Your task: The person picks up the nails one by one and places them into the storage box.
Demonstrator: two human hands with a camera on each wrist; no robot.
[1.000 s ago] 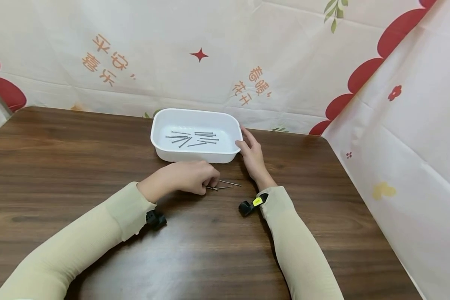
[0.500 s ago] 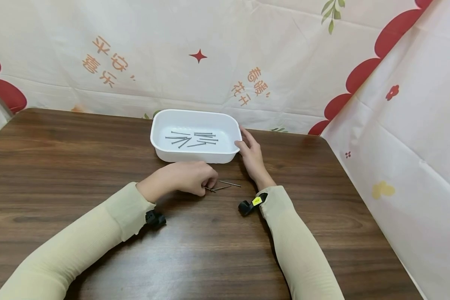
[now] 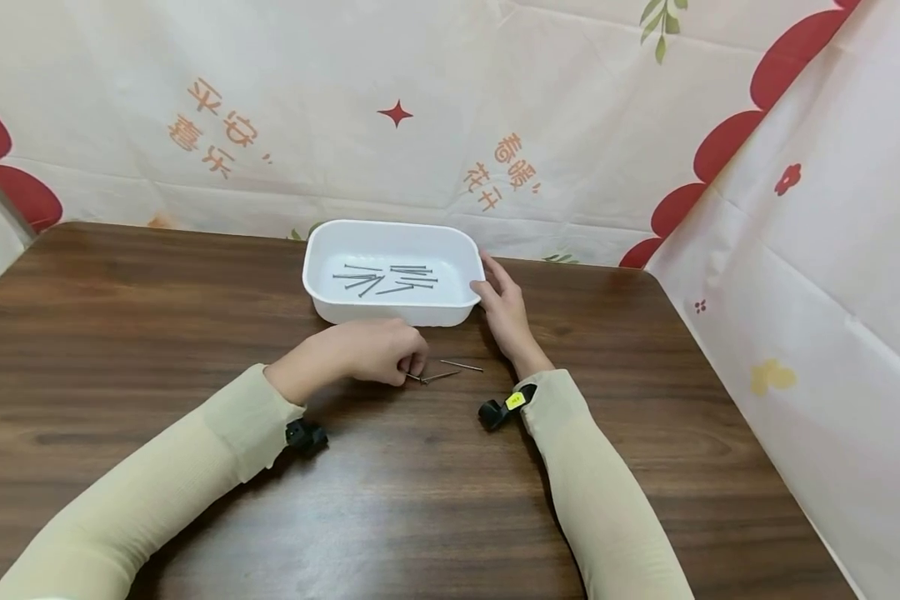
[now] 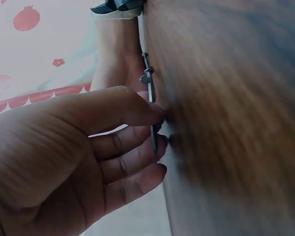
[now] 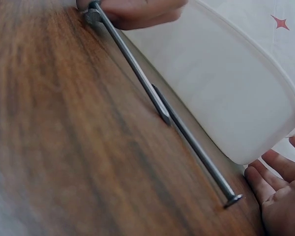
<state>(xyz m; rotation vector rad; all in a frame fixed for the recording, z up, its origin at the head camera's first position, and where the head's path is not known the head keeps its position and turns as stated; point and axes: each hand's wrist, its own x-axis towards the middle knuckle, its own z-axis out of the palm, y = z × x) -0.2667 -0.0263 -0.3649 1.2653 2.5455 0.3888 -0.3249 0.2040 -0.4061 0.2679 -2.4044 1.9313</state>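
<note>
My left hand (image 3: 386, 350) is low over the table in front of the white plastic tub (image 3: 390, 315). Between its thumb and fingertips it pinches a steel nail (image 4: 150, 91), whose point shows below the thumb in the left wrist view. One loose nail (image 3: 442, 375) lies with its head close to the pinched one. Another loose nail (image 5: 201, 156) rests farther right, nearer the tub. My right hand (image 3: 506, 315) holds the tub's right end, thumb at the rim and fingers along the outer wall. Several nails (image 3: 396, 290) lie scattered on the tub's floor.
The brown wooden table (image 3: 390, 500) reaches back to a white printed cloth (image 3: 307, 108), and the tub stands near that back edge. More cloth hangs along the right side. A black wrist camera (image 3: 495, 414) sits low over the table by the right sleeve.
My left hand has shifted slightly left, with the pinched nail. The loose nail beside it has also slid a little left. My right hand stays at the tub's end.
</note>
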